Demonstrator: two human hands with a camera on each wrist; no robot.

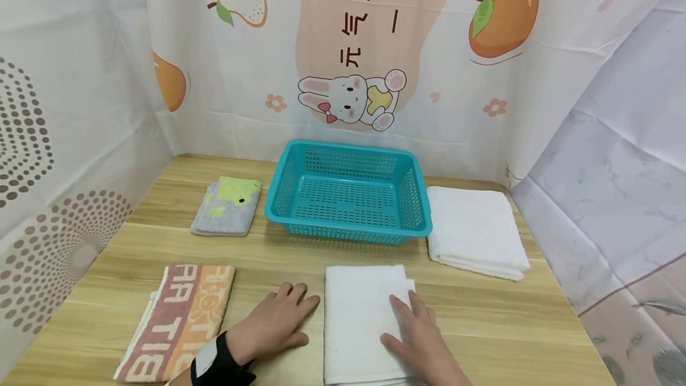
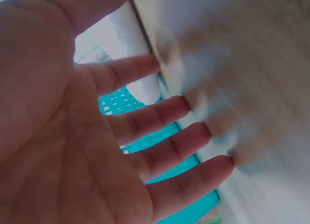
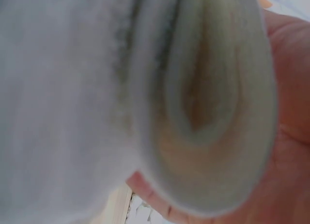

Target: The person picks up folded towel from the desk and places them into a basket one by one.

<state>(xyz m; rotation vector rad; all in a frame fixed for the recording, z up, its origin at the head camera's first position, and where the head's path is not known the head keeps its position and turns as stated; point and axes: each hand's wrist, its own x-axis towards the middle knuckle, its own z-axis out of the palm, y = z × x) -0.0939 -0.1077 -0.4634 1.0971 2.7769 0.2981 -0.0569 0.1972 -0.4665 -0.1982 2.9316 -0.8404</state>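
Note:
A folded white towel (image 1: 361, 326) lies at the front middle of the table. My right hand (image 1: 420, 338) rests on its right edge, thumb and fingers spread. The right wrist view shows the towel's rounded fold (image 3: 208, 175) up close, hiding part of that palm. Just left of the towel, my left hand (image 1: 276, 320) has its fingers extended and holds nothing. In the left wrist view its fingertips (image 2: 220, 166) touch the wooden tabletop. Beyond the towel stands a teal plastic basket (image 1: 348, 231) with nothing in it.
A pink and orange lettered towel (image 1: 179, 320) lies folded at the front left. Behind it is a folded grey and green towel (image 1: 227, 207). Another folded white towel (image 1: 477, 228) lies right of the basket. Printed curtains (image 1: 214, 76) surround the wooden table (image 1: 482, 314).

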